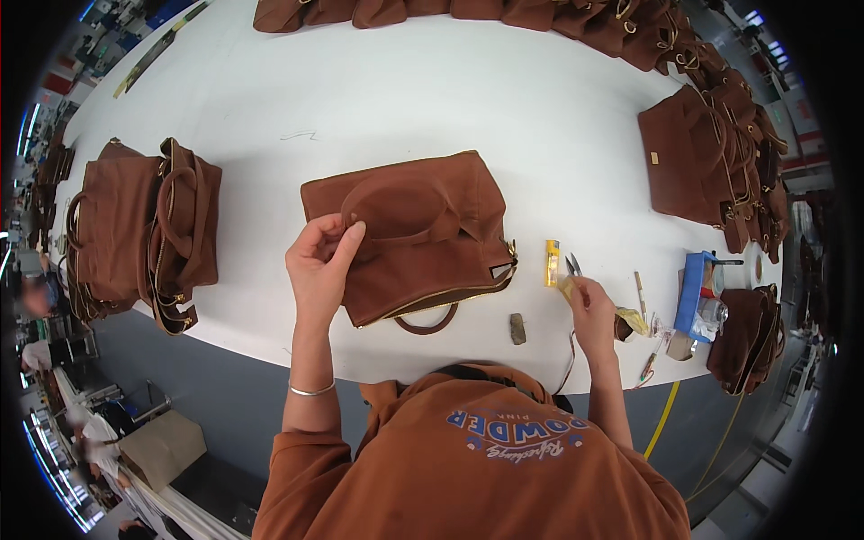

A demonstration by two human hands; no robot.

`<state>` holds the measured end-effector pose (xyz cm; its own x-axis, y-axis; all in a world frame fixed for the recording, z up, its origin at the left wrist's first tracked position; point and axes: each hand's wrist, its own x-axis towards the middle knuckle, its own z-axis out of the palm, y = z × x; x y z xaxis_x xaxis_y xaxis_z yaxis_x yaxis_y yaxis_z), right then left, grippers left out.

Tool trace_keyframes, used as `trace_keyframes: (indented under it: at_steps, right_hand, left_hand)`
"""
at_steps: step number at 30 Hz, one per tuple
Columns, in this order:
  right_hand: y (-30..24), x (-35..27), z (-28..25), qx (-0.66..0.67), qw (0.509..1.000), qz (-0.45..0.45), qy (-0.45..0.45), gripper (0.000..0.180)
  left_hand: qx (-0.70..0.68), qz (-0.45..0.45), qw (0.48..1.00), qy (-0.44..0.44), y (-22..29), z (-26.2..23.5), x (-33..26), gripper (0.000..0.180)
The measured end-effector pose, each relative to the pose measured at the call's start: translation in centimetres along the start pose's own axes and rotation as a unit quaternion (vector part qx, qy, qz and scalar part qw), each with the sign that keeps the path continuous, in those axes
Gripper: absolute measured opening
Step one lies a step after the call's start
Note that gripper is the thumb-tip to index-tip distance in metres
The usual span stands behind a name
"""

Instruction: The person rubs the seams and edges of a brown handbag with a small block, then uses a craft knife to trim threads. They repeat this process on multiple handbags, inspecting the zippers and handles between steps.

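Observation:
A brown handbag point(396, 270) lies on its side on the white table in front of me, its gold zipper edge toward me. One of its handles point(396, 183) arches over the upper panel; the other handle point(430, 326) pokes out at the near edge. My left hand point(322, 265) pinches the upper handle at its left side between thumb and fingers. Right of the bag, my right hand point(591, 310) is closed round a pair of small scissors point(573, 266), blades pointing away from me. Its grip mostly hides their handles.
A small yellow box point(552, 263) and a dark grey block point(517, 328) lie near the right hand. Further right stands a blue tray point(691, 292) of small items. Brown bags stand at the left point(117, 225), the right point(688, 157) and along the far edge point(477, 9).

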<state>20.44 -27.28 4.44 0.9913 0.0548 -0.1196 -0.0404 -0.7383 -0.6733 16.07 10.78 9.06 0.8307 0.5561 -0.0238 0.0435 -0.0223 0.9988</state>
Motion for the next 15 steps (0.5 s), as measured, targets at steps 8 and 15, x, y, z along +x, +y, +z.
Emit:
trace_keyframes:
  at_steps: [8,15]
  right_hand:
    - [-3.3,-2.9,4.5,0.113,0.977,-0.069,-0.169,0.019]
    - [-6.0,-3.4,12.4,0.411,0.803,0.247,-0.354,0.019]
  left_hand:
    - [0.2,0.337,0.918,0.062,1.2,0.4,-4.1,0.024]
    - [0.27,0.237,0.927,-0.107,-1.5,3.7,-8.4,0.034]
